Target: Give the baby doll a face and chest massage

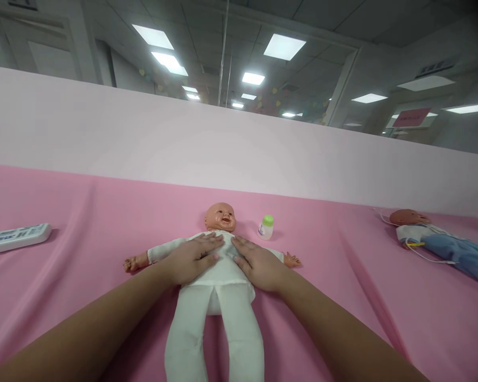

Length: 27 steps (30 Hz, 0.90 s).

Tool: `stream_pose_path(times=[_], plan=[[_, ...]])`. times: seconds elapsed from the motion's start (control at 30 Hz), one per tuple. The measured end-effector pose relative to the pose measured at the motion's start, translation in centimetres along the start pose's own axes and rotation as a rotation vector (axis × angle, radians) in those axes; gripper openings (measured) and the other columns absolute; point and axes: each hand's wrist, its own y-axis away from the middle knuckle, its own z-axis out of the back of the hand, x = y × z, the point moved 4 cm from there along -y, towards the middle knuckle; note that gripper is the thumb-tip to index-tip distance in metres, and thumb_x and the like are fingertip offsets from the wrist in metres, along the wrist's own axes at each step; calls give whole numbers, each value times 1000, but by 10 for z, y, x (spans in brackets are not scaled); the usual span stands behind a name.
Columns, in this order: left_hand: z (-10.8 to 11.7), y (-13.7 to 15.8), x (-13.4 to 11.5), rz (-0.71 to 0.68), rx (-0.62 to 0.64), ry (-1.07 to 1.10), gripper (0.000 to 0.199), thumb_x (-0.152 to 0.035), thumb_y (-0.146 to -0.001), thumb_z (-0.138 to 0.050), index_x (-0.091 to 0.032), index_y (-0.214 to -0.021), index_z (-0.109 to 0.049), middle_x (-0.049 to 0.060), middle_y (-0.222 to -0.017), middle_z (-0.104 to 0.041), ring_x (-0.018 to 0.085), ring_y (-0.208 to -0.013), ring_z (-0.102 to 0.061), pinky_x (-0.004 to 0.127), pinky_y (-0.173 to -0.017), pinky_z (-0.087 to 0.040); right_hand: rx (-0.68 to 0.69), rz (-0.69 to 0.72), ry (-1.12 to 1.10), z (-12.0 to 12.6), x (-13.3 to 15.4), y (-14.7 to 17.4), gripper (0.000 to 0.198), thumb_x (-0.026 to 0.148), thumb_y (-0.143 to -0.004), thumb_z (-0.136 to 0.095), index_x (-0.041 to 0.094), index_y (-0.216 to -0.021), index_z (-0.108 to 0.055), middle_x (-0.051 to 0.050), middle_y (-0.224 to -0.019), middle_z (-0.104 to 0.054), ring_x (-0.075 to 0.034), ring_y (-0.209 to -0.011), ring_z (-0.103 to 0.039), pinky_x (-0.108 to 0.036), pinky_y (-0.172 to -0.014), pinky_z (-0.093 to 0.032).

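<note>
Flat on the doll's [219, 270] chest, both hands lie open with the fingers stretched out and close together, palms down, gripping nothing. The left hand [191, 258] covers the left side of the chest, its fingertips reaching toward the middle just below the neck; the right hand [258, 265] covers the other side, angled inward so that the two sets of fingertips nearly meet. Pressing down this way would keep the doll steady on its back, and the even, mirrored placement looks like smoothing or stroking rather than lifting.

Dressed in a white suit, the doll lies face up in the middle of the pink sheet [83, 254], arms spread to either side, legs pointing toward the person. Just beside its head stands a small bottle [266, 227] with a green cap, upright and apart from the hands. Well off to the left lies a white remote control [16, 237]. Far to the right, a second doll [438, 241] in blue lies on its back with a thin cord looped near it.
</note>
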Motion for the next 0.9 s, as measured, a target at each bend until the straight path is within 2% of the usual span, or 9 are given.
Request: stream_pose_path(times=[0.1, 0.2, 0.3, 0.4, 0.47, 0.57, 0.67, 0.8, 0.9], plan=[[11, -3, 13, 17, -114, -138, 49, -44, -78, -82, -32, -124, -77, 4, -144, -65, 33, -146, -48, 43, -129, -18, -7, 37, -18, 3, -2, 1, 67, 52, -105, -44, 20, -163, -35, -10, -169, -34, -28, -156, -33, -51, -128, -30], [19, -2, 21, 79, -203, -258, 46, -49, -81, -78, -32, -123, -77, 5, -141, -68, 38, -141, -53, 48, -127, -23, -96, 56, 23, 6, 4, 5, 64, 50, -103, -49, 21, -160, -43, -12, -168, -35, -31, -156, -32, -57, -127, -27], [20, -1, 21, 95, -212, -192, 42, -47, -80, -79, -33, -119, -77, 4, -139, -70, 39, -141, -52, 49, -127, -23, -216, 237, 37, 9, 30, 14, 56, 47, -101, -52, 23, -151, -55, -11, -165, -42, -32, -154, -37, -60, -128, -23], [17, -2, 20, 131, -176, -112, 38, -45, -78, -79, -34, -115, -78, 3, -134, -73, 38, -139, -54, 46, -126, -25, -139, 515, -74, 5, 65, 25, 49, 47, -101, -51, 28, -146, -60, -7, -160, -50, -29, -150, -44, -53, -127, -28], [17, -2, 21, 151, -173, -132, 43, -47, -77, -79, -33, -118, -77, 4, -133, -73, 39, -138, -55, 46, -124, -27, -27, 580, -136, 0, 78, 28, 53, 52, -101, -52, 28, -148, -59, -7, -160, -50, -28, -150, -45, -52, -127, -27], [18, -2, 21, 137, -200, -226, 50, -52, -79, -77, -32, -125, -75, 6, -134, -73, 39, -135, -57, 48, -122, -30, 72, 488, -118, -6, 73, 21, 67, 63, -97, -55, 27, -154, -51, -10, -164, -43, -31, -154, -38, -57, -129, -15], [17, -2, 23, 109, -205, -304, 50, -54, -84, -72, -31, -128, -74, 8, -133, -73, 39, -131, -60, 49, -121, -31, 92, 348, -53, -7, 51, 7, 73, 67, -100, -48, 27, -161, -39, -11, -170, -30, -30, -159, -25, -59, -130, -6], [17, -3, 26, 104, -216, -352, 56, -56, -85, -71, -29, -134, -72, 9, -141, -68, 38, -137, -56, 49, -123, -29, 66, 115, -2, -6, 17, -6, 83, 72, -101, -40, 22, -166, -26, -12, -173, -18, -31, -161, -16, -58, -129, -12], [16, -4, 28, 97, -209, -356, 55, -57, -86, -70, -28, -133, -72, 9, -143, -66, 37, -139, -55, 49, -124, -28, 25, -61, 1, -4, -1, -8, 85, 73, -101, -34, 16, -165, -29, -16, -170, -28, -34, -158, -26, -57, -127, -21]])
